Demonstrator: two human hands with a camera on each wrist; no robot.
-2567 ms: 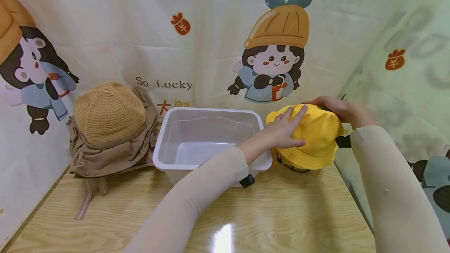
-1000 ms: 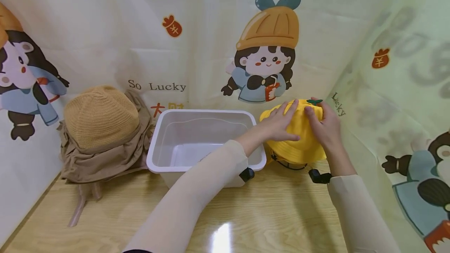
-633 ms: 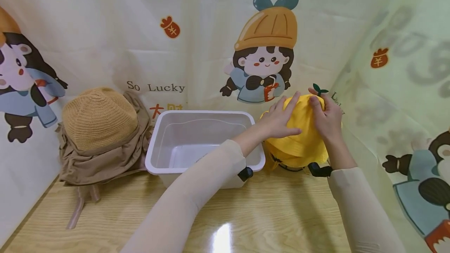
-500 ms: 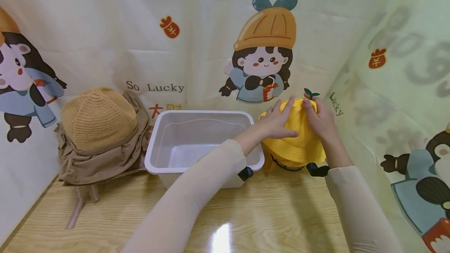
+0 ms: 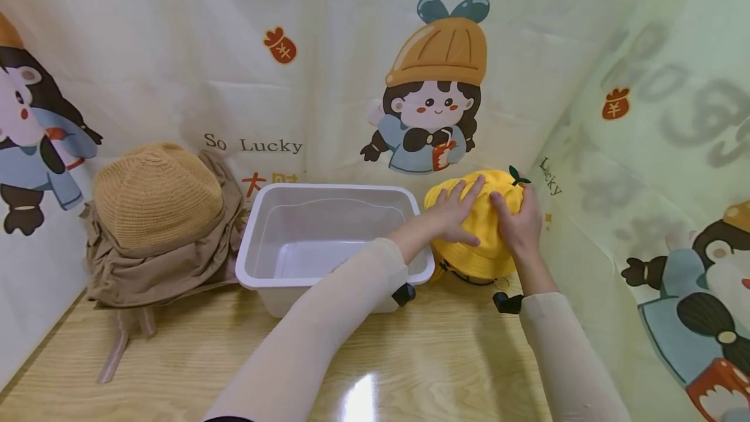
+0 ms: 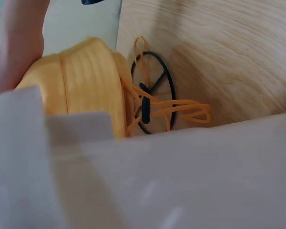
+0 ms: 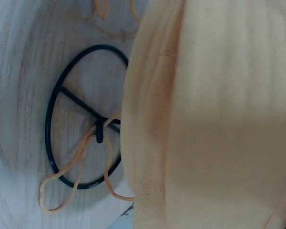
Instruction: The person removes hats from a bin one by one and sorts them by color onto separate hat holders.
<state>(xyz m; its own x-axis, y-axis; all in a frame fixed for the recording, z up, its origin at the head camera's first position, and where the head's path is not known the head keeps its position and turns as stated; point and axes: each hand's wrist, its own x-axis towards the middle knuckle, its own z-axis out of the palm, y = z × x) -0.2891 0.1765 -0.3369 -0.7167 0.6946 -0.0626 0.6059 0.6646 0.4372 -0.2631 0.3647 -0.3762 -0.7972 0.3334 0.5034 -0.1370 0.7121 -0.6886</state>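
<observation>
A yellow bucket hat point(image 5: 491, 239) with a green sprout on its crown sits on a black wire stand point(image 7: 49, 129) at the right of the table. My left hand point(image 5: 452, 217) lies on the hat's left side with fingers spread. With the thumb in front and the fingers behind the crown, my right hand point(image 5: 521, 225) grips the hat's right side beside the sprout. The left wrist view shows an orange cord point(image 6: 186, 102) with a black toggle point(image 6: 146, 110) hanging below the brim, over the stand's round base. The right hand's fingertips are hidden.
Left of the hat stands a white plastic bin point(image 5: 275, 283), with my left forearm crossing over its right front. Farther left, a knitted tan hat point(image 5: 158, 197) sits on top of brown cloth headwear point(image 5: 152, 275) with straps. A printed curtain point(image 5: 340, 96) hangs behind the wooden table point(image 5: 445, 370).
My right hand came from behind the hat round to its right side. The hat rose slightly, then settled lower, its sprout coming into view. My left hand stayed spread on it.
</observation>
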